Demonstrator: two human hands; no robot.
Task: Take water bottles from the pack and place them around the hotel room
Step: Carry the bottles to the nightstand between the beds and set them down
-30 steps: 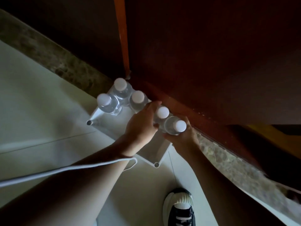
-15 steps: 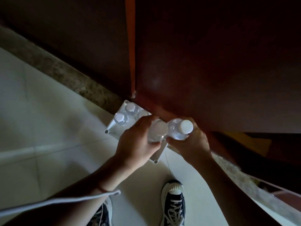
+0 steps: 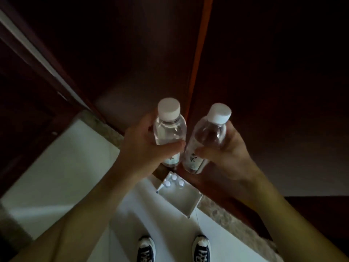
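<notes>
Holding two bottles up in front of the camera, head view, dim light. Left hand [image 3: 145, 148] wraps around the left bottle [image 3: 169, 133], thumb across its front, fingers behind; bottle upright, white cap on top, label partly hidden by the thumb. Right hand [image 3: 224, 154] grips the right bottle [image 3: 205, 140], which tilts a bit with its cap leaning right; thumb lies across the label. Both bottles clear, caps on, just beside each other but apart, both up in the air well above the floor [image 3: 75, 167].

Far below between the forearms, the pack [image 3: 181, 199] sits on the floor against a dark wood cabinet [image 3: 264, 91]. It looks like a white open tray. Three bottle caps [image 3: 173, 181] show at its far left corner; rest of the pack looks bare. A speckled stone strip [image 3: 226, 214] runs along the cabinet base. Two dark sneakers [image 3: 145, 250] with white toes at the near edge, pointing toward the pack. Bare forearms, no sleeves visible.
</notes>
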